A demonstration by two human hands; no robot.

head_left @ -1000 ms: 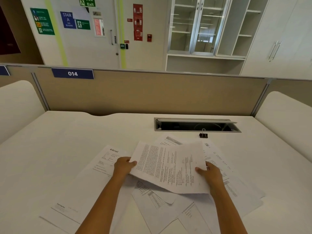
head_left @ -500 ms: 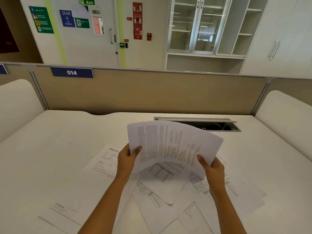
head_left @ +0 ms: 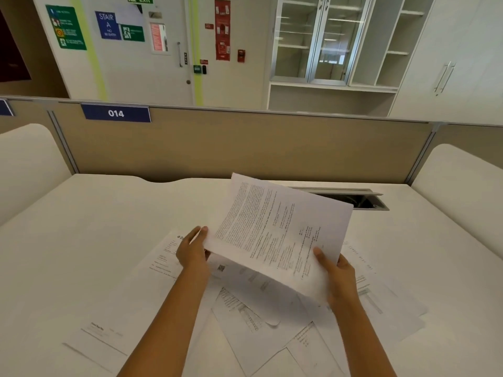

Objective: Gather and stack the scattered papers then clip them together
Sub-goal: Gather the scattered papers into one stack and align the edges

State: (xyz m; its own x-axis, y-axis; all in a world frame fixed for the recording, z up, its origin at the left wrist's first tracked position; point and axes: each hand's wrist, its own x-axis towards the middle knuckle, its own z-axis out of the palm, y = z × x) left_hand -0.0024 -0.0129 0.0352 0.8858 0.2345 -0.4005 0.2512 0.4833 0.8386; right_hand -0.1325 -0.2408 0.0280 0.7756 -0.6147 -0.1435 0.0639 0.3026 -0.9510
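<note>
the sheet (head_left: pixel 283 235) in hand is light, thin and floppy; it bows between the two grips and tilts up off the desk (head_left: pixel 95 240). judged from that bend, it creases easily and slides freely over other paper, so it is best taken at opposite edges, thumb on top and fingers under, never in the middle.

the right hand (head_left: pixel 336 273) is closed on the sheet's near right edge, thumb on the printed face. the left hand (head_left: pixel 192 251) is at the sheet's lower left corner; its fingers are curled and look pinched on that corner, though the contact itself is partly hidden. whether there is more than one sheet in the grip i cannot tell.

the rest of the papers (head_left: pixel 245 317) lie flat and overlapping on the desk under and around both forearms, at different angles. count: one sheet held up; on the desk at least five visible, one long one (head_left: pixel 114 317) far left, one just beneath the held sheet, two or so in the near middle, and a pair (head_left: pixel 389 297) overlapping on the right. overlap makes the exact number uncertain.

no clip can be seen now; the held sheet covers part of the desk before the cable slot (head_left: pixel 367 201). the stack is barely begun, and squaring the edges will need both hands.
</note>
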